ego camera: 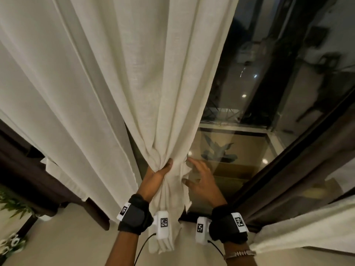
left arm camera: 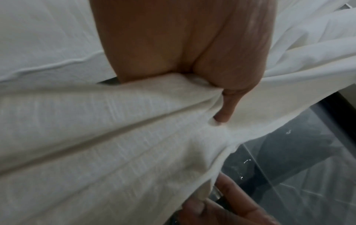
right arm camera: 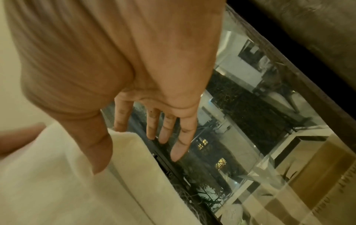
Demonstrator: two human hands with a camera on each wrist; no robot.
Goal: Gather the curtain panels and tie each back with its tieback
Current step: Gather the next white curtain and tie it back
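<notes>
A cream curtain panel (ego camera: 119, 77) hangs in front of me and is bunched into a narrow waist at mid-height. My left hand (ego camera: 159, 172) grips that bunch from the left, thumb (left arm camera: 225, 112) pressed into the folds (left arm camera: 115, 121). My right hand (ego camera: 199, 179) is beside the curtain's right edge with fingers (right arm camera: 181, 137) spread straight, its thumb (right arm camera: 96, 152) lying over the cloth (right arm camera: 57, 175) and holding nothing. A second cream panel (ego camera: 307, 227) shows at the lower right. No tieback is visible in any view.
Dark window glass (ego camera: 269, 83) with reflections lies behind and to the right of the curtain. A dark brown drape (ego camera: 299, 160) runs diagonally at the right. Another dark drape (ego camera: 28, 169) and white flowers (ego camera: 11, 244) are at the left.
</notes>
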